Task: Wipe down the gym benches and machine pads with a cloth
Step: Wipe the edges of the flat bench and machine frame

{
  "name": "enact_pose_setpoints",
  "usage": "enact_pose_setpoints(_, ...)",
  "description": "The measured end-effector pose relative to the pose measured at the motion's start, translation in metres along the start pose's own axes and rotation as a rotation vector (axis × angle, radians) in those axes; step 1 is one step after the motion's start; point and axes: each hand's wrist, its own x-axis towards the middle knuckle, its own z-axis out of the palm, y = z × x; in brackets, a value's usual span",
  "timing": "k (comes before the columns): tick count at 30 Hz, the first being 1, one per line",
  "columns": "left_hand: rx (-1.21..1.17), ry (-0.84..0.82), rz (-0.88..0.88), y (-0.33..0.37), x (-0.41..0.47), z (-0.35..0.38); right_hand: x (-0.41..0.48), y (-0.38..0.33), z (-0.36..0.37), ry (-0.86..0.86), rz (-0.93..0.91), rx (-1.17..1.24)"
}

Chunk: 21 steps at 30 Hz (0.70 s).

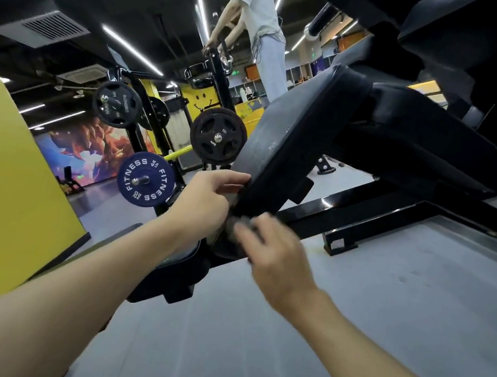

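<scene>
So the only writing you can really read is on the blue plate (pixel 145 179): "FITNESS" twice in white, plus what looks like 20 KG and 44 LB. The black plates (pixel 218 135) behind it have lettering too, but it's too small to make out, and there's a yellow smiley face (pixel 204 99) painted further back. The pad (pixel 278 147) is black vinyl, long and flat with rounded, stitched edges, tilted on a glossy black steel frame (pixel 365 214) over a matte grey floor (pixel 384 303). The left hand (pixel 208 195) has its fingers curled over the pad's lower edge, thumb underneath. The right hand (pixel 276 256) is just beside it, blurry, fingertips on a bunched grey cloth (pixel 239 223) against the pad's bottom end. Can't tell if it's actually gripping it.
</scene>
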Motion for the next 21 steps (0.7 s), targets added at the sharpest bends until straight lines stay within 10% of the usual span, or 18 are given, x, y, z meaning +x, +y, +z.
enact_pose_setpoints(8,-0.071,-0.006,0.003,-0.012,0.0,-0.002,0.004,-0.009,0.016,0.203,0.144,0.001)
enact_pose_setpoints(21,0.682,-0.145,-0.276,-0.1,-0.084,-0.116,-0.043,-0.068,0.041,-0.467,0.05,0.301)
